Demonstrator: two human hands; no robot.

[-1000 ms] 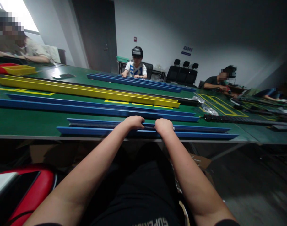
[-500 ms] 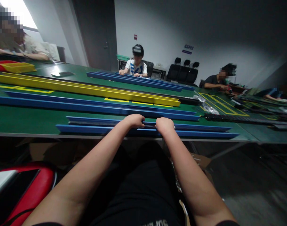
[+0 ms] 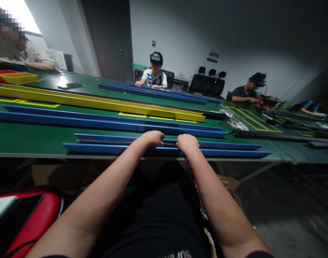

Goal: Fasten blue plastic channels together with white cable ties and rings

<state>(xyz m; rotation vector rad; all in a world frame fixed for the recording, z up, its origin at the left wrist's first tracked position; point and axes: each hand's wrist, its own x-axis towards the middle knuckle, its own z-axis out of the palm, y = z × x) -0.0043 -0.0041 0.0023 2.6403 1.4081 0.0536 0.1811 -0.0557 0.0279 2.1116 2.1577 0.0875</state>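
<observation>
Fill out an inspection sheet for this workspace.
Surface: green table, marked with yellow lines.
Job's things: near blue channel, lying along the table's near edge.
Clutter: yellow channel, second blue channel and clear plastic beyond it.
Hands: left hand and right hand at the near blue channel, fingers curled; grip partly hidden.
Cables: thin dark strand, possibly a cord, by the red seat.
Surroundings: co-workers at the table, black chairs by the wall.

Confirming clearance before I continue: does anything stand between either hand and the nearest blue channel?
Nothing visible does: the left hand and right hand are both at the nearest blue channel, though their hidden undersides leave exact contact unclear.
</observation>
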